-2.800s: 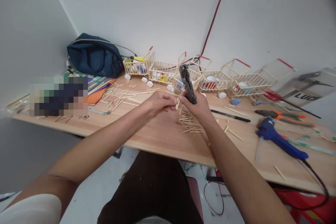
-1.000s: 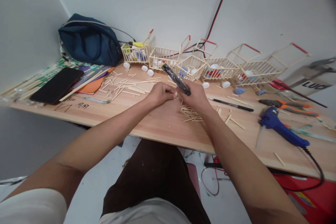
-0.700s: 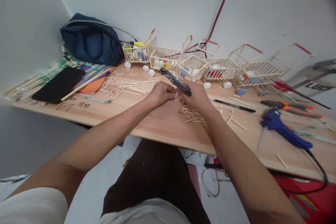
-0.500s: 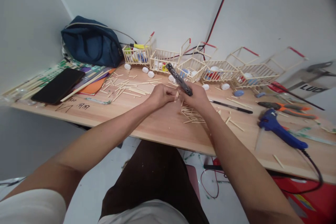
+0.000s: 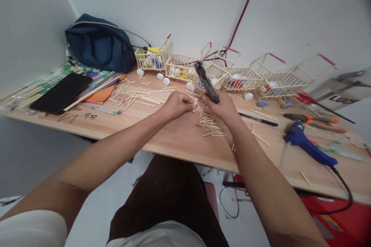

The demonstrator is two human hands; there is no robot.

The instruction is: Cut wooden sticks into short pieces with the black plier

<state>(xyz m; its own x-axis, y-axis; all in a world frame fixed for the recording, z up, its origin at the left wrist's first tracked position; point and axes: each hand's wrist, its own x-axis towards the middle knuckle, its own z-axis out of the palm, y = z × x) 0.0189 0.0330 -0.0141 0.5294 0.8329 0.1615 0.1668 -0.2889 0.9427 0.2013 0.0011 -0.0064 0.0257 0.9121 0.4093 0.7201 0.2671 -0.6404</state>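
Head view: left hand [image 5: 179, 102] pinches short pale wooden stick [image 5: 195, 102], likely light, brittle; hold mid-length. Right hand [image 5: 223, 105], at its three o'clock, grasps dark metal tool [image 5: 206, 83].

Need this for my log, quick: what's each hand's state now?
Left hand: closed, pinching a small wooden piece.
Right hand: closed, holding a dark hand tool.

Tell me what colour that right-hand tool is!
The tool in the right hand is blackish grey; the head view shows it best.
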